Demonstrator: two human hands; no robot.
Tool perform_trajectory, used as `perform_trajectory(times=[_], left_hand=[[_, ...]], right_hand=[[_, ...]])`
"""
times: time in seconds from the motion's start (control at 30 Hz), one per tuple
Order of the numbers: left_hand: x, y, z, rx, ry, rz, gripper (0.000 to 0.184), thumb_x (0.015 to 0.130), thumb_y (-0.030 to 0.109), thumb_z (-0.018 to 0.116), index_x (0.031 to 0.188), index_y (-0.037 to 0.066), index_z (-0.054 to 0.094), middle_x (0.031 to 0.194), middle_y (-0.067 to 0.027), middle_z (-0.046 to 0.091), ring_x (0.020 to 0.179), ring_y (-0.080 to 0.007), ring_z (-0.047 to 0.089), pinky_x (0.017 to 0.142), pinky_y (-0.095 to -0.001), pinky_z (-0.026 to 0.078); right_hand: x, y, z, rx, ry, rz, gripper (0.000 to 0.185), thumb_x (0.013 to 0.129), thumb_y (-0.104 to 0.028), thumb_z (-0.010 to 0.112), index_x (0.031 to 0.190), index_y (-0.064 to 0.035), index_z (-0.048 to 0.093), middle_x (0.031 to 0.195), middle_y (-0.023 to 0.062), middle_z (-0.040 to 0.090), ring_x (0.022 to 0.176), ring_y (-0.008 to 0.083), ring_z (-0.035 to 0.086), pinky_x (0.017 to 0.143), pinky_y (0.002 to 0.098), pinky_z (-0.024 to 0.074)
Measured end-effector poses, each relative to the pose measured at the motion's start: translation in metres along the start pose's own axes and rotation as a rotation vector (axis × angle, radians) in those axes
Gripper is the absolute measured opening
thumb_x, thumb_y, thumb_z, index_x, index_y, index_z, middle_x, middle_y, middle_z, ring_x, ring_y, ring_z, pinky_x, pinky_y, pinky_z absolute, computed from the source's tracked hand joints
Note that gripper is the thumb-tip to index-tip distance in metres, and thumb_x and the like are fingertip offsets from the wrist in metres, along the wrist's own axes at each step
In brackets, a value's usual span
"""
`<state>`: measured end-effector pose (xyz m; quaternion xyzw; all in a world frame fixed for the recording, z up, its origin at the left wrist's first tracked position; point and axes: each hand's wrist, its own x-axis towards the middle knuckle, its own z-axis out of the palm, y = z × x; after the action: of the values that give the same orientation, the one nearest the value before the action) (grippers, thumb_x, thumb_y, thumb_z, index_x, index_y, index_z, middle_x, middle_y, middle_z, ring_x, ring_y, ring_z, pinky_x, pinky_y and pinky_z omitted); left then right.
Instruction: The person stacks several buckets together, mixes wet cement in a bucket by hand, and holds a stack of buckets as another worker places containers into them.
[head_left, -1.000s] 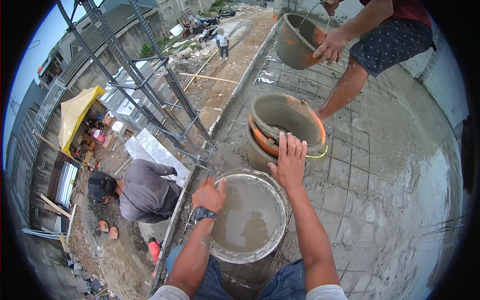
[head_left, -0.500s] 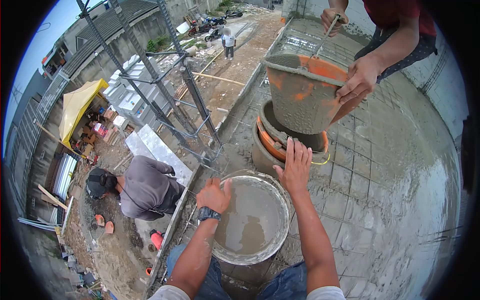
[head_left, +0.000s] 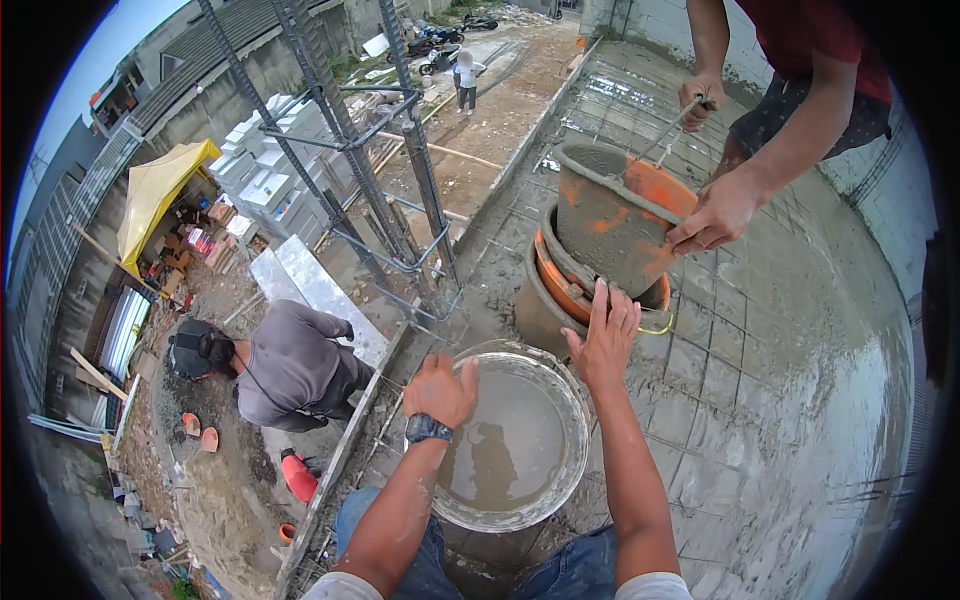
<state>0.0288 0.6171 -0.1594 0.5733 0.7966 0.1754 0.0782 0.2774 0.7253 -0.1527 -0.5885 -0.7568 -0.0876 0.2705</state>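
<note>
A round tub of cloudy grey water (head_left: 510, 440) stands between my knees, its rim caked with cement. Over its left rim is my left hand (head_left: 440, 390), thumb spread from the fingers and nothing held. My right hand (head_left: 605, 335) has its fingers stretched out at the near side of a stack of mortar-smeared buckets (head_left: 545, 305); whether the fingertips press on the rim I cannot tell. Inside the top of that stack sits another orange bucket (head_left: 610, 225) coated in grey mortar. A co-worker's hands (head_left: 715, 210) hold it by its handle and side.
Wet concrete with a rebar grid (head_left: 720, 350) spreads to the right. Upright rebar column bars (head_left: 350, 160) rise at the slab edge (head_left: 345, 470). Below the edge, a person in a grey shirt (head_left: 295, 365) bends over, near white blocks (head_left: 265, 170) and a yellow canopy (head_left: 165, 195).
The co-worker's bucket has come down into the stack. My hands stay near the tub and the stack, while the view has shifted slightly.
</note>
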Motion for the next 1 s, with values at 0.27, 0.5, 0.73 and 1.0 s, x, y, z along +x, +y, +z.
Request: perform_trajectory(times=[0.27,0.5,0.73,1.0], left_hand=[[0.001,0.002,-0.005,-0.007,-0.030,-0.004,0.051,0.102,0.053,0.056,0.103,0.003,0.070,0.102,-0.0200,0.070,0.087,-0.0430,0.074,0.074,-0.0523,0.059],[0.002,0.000,-0.002,-0.005,-0.044,-0.021,0.051,0.103,0.053,0.055,0.103,0.004,0.069,0.103,-0.0199,0.070,0.087,-0.0423,0.074,0.074,-0.0534,0.059],[0.002,0.000,-0.001,-0.021,-0.047,-0.020,0.052,0.104,0.054,0.053,0.106,0.005,0.070,0.107,-0.0193,0.071,0.088,-0.0447,0.073,0.076,-0.0554,0.059],[0.003,-0.001,0.001,-0.005,-0.044,-0.017,0.052,0.104,0.053,0.053,0.106,0.004,0.070,0.108,-0.0197,0.071,0.088,-0.0456,0.073,0.075,-0.0558,0.058]], right_hand=[[-0.005,-0.007,0.007,-0.028,-0.001,-0.038,0.107,0.072,-0.030,0.093,0.160,-0.0093,0.037,0.149,0.0147,0.039,0.143,0.0365,0.036,0.125,0.0587,0.0250],[-0.006,-0.008,0.005,-0.020,0.034,-0.061,0.110,0.070,-0.029,0.095,0.161,-0.0088,0.037,0.148,0.0150,0.039,0.142,0.0370,0.037,0.124,0.0594,0.0249],[-0.006,-0.008,0.003,-0.004,0.015,-0.062,0.109,0.072,-0.033,0.093,0.161,-0.0076,0.036,0.148,0.0169,0.040,0.141,0.0376,0.038,0.124,0.0604,0.0257],[0.045,-0.013,-0.083,-0.129,0.397,-0.093,0.088,0.083,-0.043,0.083,0.156,-0.0079,0.047,0.148,0.0178,0.044,0.141,0.0412,0.040,0.121,0.0620,0.0284]])
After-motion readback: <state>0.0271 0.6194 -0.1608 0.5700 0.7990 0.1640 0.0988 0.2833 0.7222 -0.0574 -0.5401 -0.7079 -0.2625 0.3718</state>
